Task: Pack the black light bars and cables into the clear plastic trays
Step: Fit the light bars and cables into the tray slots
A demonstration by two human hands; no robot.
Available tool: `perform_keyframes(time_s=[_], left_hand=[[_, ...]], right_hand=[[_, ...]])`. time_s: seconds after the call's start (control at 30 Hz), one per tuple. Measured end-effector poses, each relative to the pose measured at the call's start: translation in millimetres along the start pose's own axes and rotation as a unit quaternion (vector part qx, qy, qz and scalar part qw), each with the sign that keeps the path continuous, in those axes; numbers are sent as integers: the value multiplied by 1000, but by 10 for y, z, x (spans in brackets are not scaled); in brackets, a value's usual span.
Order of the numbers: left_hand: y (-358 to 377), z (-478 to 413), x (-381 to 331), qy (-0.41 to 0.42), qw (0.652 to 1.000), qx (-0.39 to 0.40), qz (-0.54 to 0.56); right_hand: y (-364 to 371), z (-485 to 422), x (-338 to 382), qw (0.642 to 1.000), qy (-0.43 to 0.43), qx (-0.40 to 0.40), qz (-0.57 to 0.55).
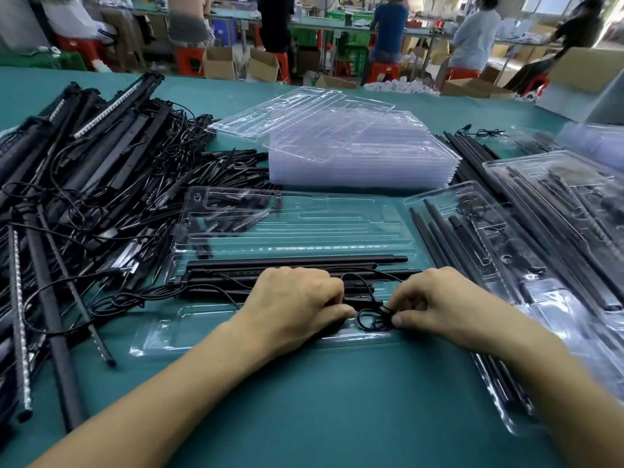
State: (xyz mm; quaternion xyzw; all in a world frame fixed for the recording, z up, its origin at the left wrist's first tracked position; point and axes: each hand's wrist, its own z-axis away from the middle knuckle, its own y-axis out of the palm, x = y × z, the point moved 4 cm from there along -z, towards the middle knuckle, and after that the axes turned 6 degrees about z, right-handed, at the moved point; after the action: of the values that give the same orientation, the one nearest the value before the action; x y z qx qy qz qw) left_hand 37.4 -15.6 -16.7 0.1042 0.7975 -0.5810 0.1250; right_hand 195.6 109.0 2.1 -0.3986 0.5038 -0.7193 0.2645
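A clear plastic tray [297, 228] lies in front of me on the green table. Several black light bars [297, 261] lie side by side in its near slots. A thin black cable [371, 320], wound into a small coil, sits at the tray's near edge. My left hand [297, 305] lies curled over the bars and pinches the cable's left end. My right hand [435, 302] pinches the coil from the right between thumb and fingers. A loose loop of cable runs up over the bars between both hands.
A big heap of black bars and cables [84, 184] fills the left side. A stack of empty clear trays [364, 157] stands behind the open tray. Filled trays [526, 238] lie at the right. People work at benches beyond the table's far edge.
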Motion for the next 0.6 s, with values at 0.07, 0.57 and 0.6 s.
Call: perform_keyframes(time_s=[0.07, 0.57, 0.6], left_hand=[[50, -13, 10, -17, 999, 17, -45], [-83, 68, 190, -46, 977, 86, 189], [-77, 66, 181, -56, 980, 83, 173]], right_hand=[[-2, 7, 8, 1000, 0, 1, 2], [14, 40, 28, 999, 4, -12, 51], [4, 43, 40, 999, 5, -9, 53]])
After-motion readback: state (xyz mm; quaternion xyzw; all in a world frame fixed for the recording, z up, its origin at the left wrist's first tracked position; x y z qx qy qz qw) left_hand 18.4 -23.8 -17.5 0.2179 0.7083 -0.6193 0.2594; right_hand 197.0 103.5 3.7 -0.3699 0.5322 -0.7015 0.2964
